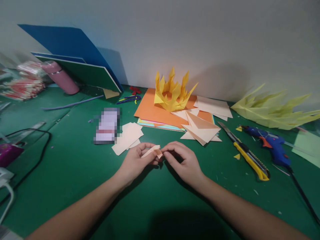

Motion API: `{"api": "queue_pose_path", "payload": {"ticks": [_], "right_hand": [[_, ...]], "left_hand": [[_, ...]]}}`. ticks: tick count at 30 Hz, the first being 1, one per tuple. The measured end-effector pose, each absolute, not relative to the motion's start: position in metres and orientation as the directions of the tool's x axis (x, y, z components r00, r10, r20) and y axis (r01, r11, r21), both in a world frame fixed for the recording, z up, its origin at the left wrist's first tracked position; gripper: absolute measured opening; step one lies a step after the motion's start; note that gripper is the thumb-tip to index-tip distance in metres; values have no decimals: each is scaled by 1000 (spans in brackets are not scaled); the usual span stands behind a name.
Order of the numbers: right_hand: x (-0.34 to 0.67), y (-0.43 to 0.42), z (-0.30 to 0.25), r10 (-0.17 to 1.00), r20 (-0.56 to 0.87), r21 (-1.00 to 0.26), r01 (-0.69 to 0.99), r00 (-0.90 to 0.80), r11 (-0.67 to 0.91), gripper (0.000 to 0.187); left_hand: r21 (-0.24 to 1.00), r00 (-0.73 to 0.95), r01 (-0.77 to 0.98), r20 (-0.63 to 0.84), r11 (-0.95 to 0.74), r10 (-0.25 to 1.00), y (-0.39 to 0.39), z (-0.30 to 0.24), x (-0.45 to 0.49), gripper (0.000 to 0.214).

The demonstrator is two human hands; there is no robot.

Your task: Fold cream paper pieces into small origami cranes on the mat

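Forearms [82, 206] are stretched out; before the crown [172, 106], folded paper [156, 150] is pinched by the left hand [137, 158], grip unclear for the right hand [186, 163].

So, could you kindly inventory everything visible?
folded piece: one, peach, centre
loose papers: several, peach, centre
crown: one, yellow, back
stack: one, orange-topped, under crown
spiky paper: one, yellow, right
sheet: one, green, right
glue gun: one, blue, right
cutter: one, yellow, right
boards: several, blue, green, left
bottle: one, pink, left
bundled items: many, red-white, left
pixelated item: one, lilac, left
strips: several, purple, yellow, left
scraps: several, red, yellow, scattered
object: one, magenta, left
cables: several, black, white, sides
table: one, green, beneath
left hand: one, holding folded piece
right hand: one, beside left
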State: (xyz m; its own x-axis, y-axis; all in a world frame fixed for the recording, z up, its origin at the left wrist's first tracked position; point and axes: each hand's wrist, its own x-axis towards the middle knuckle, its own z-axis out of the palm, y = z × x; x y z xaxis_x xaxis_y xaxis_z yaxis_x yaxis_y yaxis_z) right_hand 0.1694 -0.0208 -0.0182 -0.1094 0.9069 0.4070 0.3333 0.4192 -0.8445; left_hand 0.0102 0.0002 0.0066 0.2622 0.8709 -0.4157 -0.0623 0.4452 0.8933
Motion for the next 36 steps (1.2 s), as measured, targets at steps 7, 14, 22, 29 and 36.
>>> {"api": "queue_pose_path", "payload": {"ticks": [7,14,22,29,36], "right_hand": [[173,-24,-13,832,548,-728,437,-93,528,17],[167,-37,-16,744,590,-526,550,-313,648,32],[160,-43,-15,699,532,-345,632,-478,694,51],[157,-42,-19,763,460,-288,736,-455,613,68],[155,-42,-20,780,427,-203,792,-458,576,70]], "left_hand": [[925,230,-3,-370,381,900,-2,6,12,26],[994,64,-4,-106,107,992,-5,4,8,22],[961,147,-173,-193,217,970,-9,8,14,25],[877,217,-310,-311,367,926,-12,8,18,33],[866,215,-320,-330,385,919,-13,4,18,34]]}}
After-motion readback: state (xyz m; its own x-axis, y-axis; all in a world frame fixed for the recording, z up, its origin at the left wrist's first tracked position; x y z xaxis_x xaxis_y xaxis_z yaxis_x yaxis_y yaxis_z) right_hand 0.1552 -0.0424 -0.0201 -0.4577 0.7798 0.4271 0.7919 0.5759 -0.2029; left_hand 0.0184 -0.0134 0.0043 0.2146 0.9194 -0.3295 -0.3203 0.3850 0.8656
